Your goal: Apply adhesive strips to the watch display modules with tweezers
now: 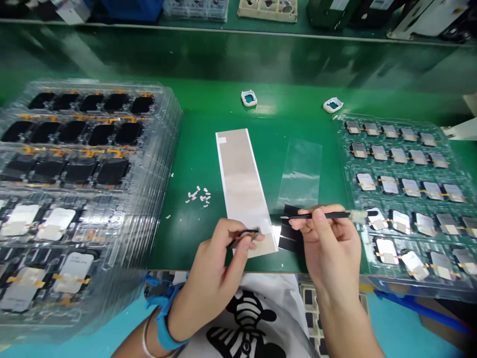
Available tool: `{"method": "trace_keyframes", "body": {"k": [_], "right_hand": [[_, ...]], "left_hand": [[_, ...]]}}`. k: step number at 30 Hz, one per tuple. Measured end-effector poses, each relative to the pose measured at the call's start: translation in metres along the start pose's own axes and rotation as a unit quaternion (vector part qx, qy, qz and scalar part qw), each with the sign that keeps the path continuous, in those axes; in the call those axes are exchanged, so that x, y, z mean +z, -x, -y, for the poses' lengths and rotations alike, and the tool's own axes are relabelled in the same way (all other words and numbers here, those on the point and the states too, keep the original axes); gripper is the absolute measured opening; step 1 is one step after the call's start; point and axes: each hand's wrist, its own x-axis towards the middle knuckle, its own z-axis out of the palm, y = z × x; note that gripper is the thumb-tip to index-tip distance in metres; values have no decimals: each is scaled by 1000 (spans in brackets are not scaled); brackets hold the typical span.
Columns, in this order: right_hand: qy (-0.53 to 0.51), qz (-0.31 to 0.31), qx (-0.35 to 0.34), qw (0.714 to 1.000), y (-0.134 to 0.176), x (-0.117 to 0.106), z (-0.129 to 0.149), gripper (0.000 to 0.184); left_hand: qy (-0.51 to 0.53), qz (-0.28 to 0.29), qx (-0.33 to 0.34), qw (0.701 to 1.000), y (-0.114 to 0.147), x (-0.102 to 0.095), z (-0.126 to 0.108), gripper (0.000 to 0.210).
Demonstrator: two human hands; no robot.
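Right now, a small dark part [248, 233] is at the near edge of the green work surface [197, 149], pinched between the thumb and fingers of the left hand [214, 271], just over the near end of a beige sheet with white edges [242, 184]. To its right, the right hand [330, 243] grips black tweezers [324, 216], their tips pointing left toward the part but apart from it; whether the tips meet is too small to tell. Dark strips [290, 241] lie just left of the right hand, and a clear film [301, 171] lies beyond them. Left of the sheet, small white scraps [203, 196] are scattered. Farther left stands a tall stack of clear trays [169, 134], the top one bearing black panels [76, 132] in its far rows and pale-backed ones in its near rows. On the right, another clear tray [341, 144] holds rows of pale-backed pieces [389, 185]. Two small white frames [249, 98] sit apart at the far side.
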Motion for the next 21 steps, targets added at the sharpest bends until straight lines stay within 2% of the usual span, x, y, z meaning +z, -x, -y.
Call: {"method": "trace_keyframes", "body": {"k": [2, 3, 8, 10, 12, 15, 18, 21], "right_hand": [[19, 8, -10, 1000, 0, 0, 0, 23], [38, 13, -16, 999, 0, -2, 1, 21], [132, 48, -60, 988, 6, -14, 7, 11], [157, 77, -81, 981, 10, -17, 8, 6], [187, 115, -125, 968, 16, -19, 6, 9], [243, 194, -225, 923, 26, -21, -1, 24], [310, 281, -329, 847, 32, -23, -6, 29], [358, 313, -416, 775, 33, -23, -5, 25]], "left_hand": [[67, -23, -35, 997, 1, 0, 1, 10], [64, -21, -36, 997, 2, 0, 1, 9], [-86, 9, 29, 996, 9, -5, -3, 21], [-117, 9, 45, 992, 10, -6, -4, 22], [-131, 0, 41, 990, 11, -7, -3, 20], [-132, -29, 21, 991, 12, -6, 0, 19], [-121, -44, 4, 992, 12, -6, 4, 19], [-112, -44, -4, 993, 12, -5, 6, 18]]}}
